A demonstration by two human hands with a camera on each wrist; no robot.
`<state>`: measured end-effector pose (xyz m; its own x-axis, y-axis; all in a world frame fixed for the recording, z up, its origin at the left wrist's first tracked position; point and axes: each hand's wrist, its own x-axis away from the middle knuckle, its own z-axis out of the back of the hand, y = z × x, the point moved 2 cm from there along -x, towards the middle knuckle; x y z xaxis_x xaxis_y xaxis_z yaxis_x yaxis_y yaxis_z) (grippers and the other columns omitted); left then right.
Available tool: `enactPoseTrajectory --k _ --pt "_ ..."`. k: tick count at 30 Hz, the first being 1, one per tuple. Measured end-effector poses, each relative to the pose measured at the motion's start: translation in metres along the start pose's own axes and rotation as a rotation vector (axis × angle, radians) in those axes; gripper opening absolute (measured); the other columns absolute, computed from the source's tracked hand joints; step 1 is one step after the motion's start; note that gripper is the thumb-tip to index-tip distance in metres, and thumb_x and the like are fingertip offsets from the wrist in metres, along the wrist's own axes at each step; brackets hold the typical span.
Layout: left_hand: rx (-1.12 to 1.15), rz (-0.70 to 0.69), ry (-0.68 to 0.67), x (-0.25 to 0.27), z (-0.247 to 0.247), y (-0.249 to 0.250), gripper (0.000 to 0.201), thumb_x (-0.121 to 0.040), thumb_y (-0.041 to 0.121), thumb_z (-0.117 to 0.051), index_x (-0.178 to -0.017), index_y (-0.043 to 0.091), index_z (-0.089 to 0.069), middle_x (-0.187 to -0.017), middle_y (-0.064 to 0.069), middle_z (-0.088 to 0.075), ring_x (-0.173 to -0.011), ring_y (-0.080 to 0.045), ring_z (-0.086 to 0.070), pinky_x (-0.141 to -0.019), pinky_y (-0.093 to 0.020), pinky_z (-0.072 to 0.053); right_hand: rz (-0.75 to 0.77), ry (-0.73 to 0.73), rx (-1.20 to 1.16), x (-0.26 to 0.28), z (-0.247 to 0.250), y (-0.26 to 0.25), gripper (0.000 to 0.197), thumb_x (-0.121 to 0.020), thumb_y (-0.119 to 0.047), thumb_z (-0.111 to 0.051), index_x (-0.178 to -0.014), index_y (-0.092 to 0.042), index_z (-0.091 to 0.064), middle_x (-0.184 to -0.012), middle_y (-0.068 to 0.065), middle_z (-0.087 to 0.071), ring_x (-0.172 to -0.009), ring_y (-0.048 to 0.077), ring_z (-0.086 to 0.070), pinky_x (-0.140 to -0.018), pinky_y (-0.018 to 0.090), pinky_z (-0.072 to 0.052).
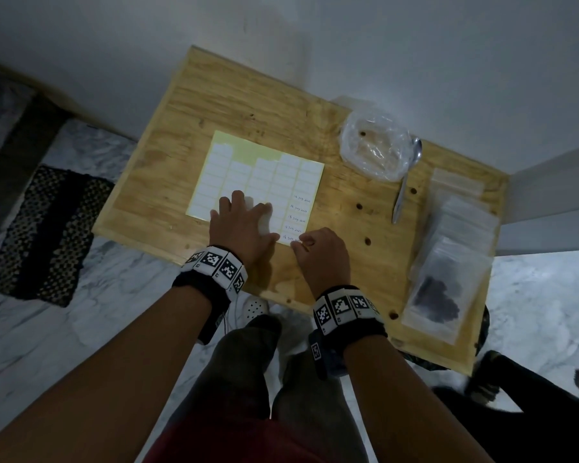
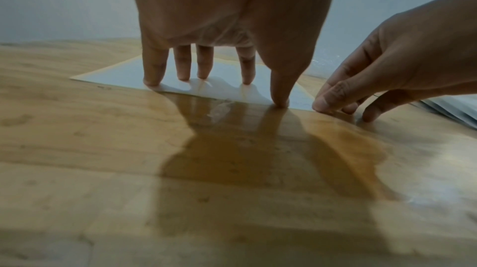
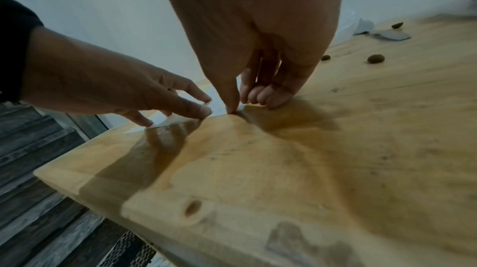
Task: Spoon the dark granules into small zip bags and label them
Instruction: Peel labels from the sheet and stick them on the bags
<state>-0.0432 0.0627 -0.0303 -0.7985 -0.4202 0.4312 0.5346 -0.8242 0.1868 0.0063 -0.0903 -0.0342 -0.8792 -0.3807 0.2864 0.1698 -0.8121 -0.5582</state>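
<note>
Two hands on the white rectangular label sheet, mid-table on the pale wooden table. Left hand lies flat, fingers spread, pressing the sheet's near edge. Right hand pinches the sheet's near right corner; the label itself is hidden. Right of the sheet: one metal spoon, one crinkled clear plastic bag, stacked small clear zip bags, count unclear.

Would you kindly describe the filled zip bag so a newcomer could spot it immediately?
Start at the wooden table and follow its right edge to the overlapping row of clear zip bags. The filled zip bag is the nearest one, alone showing a dark patch of granules.
</note>
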Motion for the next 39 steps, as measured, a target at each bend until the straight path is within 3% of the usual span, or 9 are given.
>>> enactPoseTrajectory --k 4,6,12,17,22,25,29,34,39 --pt "-0.002 0.001 -0.006 0.000 -0.001 -0.001 0.056 -0.083 0.060 -0.057 -0.131 0.035 -0.043 -0.128 -0.011 -0.032 -0.117 -0.032 -0.035 -0.096 -0.045 -0.041 0.004 -0.008 0.002 0.001 -0.001 -0.001 0.016 -0.088 -0.024 -0.066 -0.090 -0.009 -0.071 -0.092 0.004 -0.065 -0.088 0.017 -0.059 -0.076 0.023 -0.043" --pt "-0.004 -0.001 -0.009 0.000 0.000 0.000 0.056 -0.083 0.059 -0.057 -0.132 0.034 -0.042 -0.129 -0.012 -0.032 -0.117 -0.032 -0.035 -0.096 -0.046 -0.041 0.003 -0.004 0.003 0.003 -0.001 -0.002 0.015 -0.088 -0.023 -0.065 -0.086 -0.010 -0.071 -0.090 0.004 -0.065 -0.087 0.018 -0.059 -0.073 0.021 -0.039" --pt "-0.019 -0.012 -0.026 0.001 0.004 -0.001 0.057 -0.085 0.056 -0.057 -0.135 0.035 -0.042 -0.131 -0.010 -0.033 -0.120 -0.032 -0.035 -0.095 -0.046 -0.041 0.103 0.031 0.105 0.005 -0.008 -0.008 0.028 -0.087 -0.025 -0.063 -0.111 -0.009 -0.067 -0.107 0.003 -0.061 -0.104 0.018 -0.055 -0.074 0.025 -0.043" --pt "-0.019 -0.018 -0.046 0.000 0.008 -0.007 0.054 -0.085 0.056 -0.056 -0.135 0.042 -0.040 -0.131 -0.007 -0.033 -0.122 -0.030 -0.034 -0.094 -0.048 -0.040 0.220 0.038 0.211 0.004 -0.012 -0.020 0.024 -0.083 -0.023 -0.067 -0.089 0.000 -0.071 -0.097 0.009 -0.062 -0.097 0.025 -0.056 -0.064 0.030 -0.043" --pt "-0.017 -0.025 -0.043 0.000 0.009 -0.009 0.053 -0.085 0.056 -0.057 -0.134 0.044 -0.041 -0.131 -0.006 -0.033 -0.122 -0.029 -0.034 -0.094 -0.049 -0.040 0.117 -0.071 0.265 -0.005 -0.003 -0.033 0.030 -0.092 -0.032 -0.057 -0.101 -0.005 -0.066 -0.107 0.005 -0.058 -0.104 0.020 -0.053 -0.072 0.028 -0.040" --pt "-0.016 -0.027 -0.040 0.000 0.008 -0.009 0.053 -0.084 0.056 -0.057 -0.134 0.043 -0.042 -0.131 -0.006 -0.033 -0.122 -0.030 -0.034 -0.093 -0.049 -0.040 0.079 -0.078 0.301 -0.007 0.000 -0.037 0.027 -0.092 -0.032 -0.054 -0.100 -0.008 -0.064 -0.106 0.003 -0.057 -0.103 0.018 -0.054 -0.069 0.025 -0.037" --pt "-0.021 -0.032 -0.030 0.001 0.008 -0.007 0.053 -0.085 0.054 -0.057 -0.134 0.042 -0.041 -0.130 -0.007 -0.033 -0.121 -0.030 -0.034 -0.092 -0.047 -0.039 0.168 -0.102 0.432 -0.007 -0.003 -0.043 0.027 -0.094 -0.028 -0.050 -0.090 -0.006 -0.065 -0.100 0.005 -0.060 -0.102 0.020 -0.052 -0.065 0.025 -0.031" --pt "-0.033 -0.033 -0.016 0.002 0.009 -0.006 0.053 -0.085 0.055 -0.057 -0.134 0.041 -0.041 -0.128 -0.007 -0.034 -0.119 -0.030 -0.035 -0.090 -0.047 -0.041 0.270 -0.152 0.530 -0.008 -0.002 -0.047 0.031 -0.097 -0.025 -0.044 -0.093 -0.003 -0.066 -0.102 0.008 -0.061 -0.104 0.023 -0.053 -0.068 0.026 -0.029" --pt "-0.026 -0.037 -0.025 0.002 0.008 -0.007 0.053 -0.086 0.055 -0.056 -0.135 0.042 -0.040 -0.130 -0.008 -0.032 -0.121 -0.030 -0.034 -0.092 -0.048 -0.040 0.137 -0.142 0.427 -0.013 -0.002 -0.048 0.023 -0.091 -0.020 -0.051 -0.089 -0.002 -0.064 -0.097 0.009 -0.061 -0.097 0.022 -0.057 -0.063 0.028 -0.040"
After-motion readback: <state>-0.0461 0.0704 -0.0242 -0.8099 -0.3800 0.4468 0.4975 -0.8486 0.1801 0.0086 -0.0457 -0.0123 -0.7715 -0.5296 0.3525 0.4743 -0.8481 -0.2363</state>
